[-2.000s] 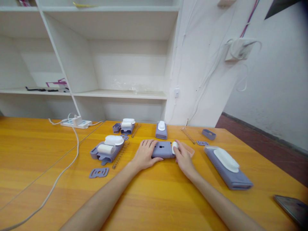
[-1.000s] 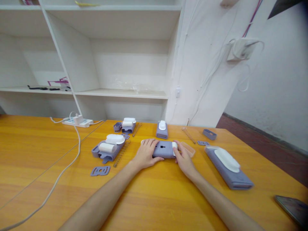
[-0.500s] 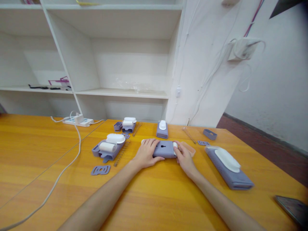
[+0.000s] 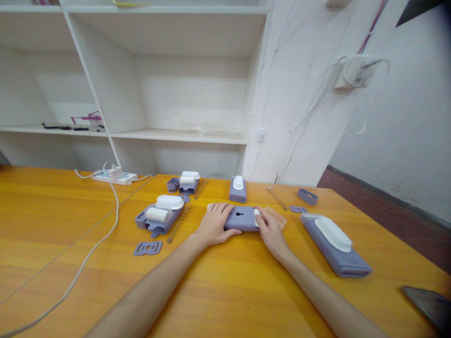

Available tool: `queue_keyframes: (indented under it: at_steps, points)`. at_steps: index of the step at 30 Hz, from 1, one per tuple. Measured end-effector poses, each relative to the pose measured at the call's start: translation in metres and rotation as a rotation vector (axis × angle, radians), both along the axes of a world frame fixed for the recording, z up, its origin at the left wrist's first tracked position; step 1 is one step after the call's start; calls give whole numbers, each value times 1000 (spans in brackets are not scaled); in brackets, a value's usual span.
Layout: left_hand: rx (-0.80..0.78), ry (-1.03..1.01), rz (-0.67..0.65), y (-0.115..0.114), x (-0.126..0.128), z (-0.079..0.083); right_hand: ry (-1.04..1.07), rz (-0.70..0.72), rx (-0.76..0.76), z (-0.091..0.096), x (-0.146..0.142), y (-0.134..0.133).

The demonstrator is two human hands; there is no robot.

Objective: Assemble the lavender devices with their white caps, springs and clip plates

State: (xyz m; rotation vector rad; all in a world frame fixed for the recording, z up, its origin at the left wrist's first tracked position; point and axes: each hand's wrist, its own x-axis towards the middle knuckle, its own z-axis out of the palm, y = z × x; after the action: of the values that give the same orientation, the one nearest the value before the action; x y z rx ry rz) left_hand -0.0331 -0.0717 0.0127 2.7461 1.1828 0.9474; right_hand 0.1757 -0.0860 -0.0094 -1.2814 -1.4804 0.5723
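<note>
Lying on its side on the table is a grey-purple plastic case point(image 4: 243, 218) with a small dark slot in its face. Across its left end my left hand point(image 4: 216, 224) is wrapped, fingers over the top and thumb along the near edge. My right hand point(image 4: 270, 229) grips a white roller point(image 4: 257, 218) at the case's right end; whether the roller sits fully inside cannot be made out. Behind the right hand lies a peach-coloured flat piece point(image 4: 276, 216). To the left rests another grey-purple case point(image 4: 164, 223) with a white roller point(image 4: 158, 214) and a white oval cover point(image 4: 169, 203) on it.
A spring point(image 4: 179, 224) and a flat slotted plate point(image 4: 147, 248) lie left of my arms. Farther back are a case point(image 4: 237, 190), a spring point(image 4: 276, 197) and a ring-shaped part point(image 4: 307, 196). A large case point(image 4: 336, 246), a phone point(image 4: 428, 305) and a power strip point(image 4: 114, 177) surround the work.
Almost nothing differs. Both hands keep their hold on the case and the roller, with only a very slight shift of the view.
</note>
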Motion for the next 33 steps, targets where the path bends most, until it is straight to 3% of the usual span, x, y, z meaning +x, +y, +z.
queue_keyframes:
  at_steps: [8,12,17,33]
  points:
    - [10,4,-8,-1,0,0,47,57,-116,-2,4,0]
    - [5,-1,-1,-1,0,0,62,192,-221,3,8,-4]
    - [-9,-10,1,-2,0,1,83,382,-132,9,9,-6]
    - [11,-32,-43,-2,-2,0,-275,222,25,9,13,-9]
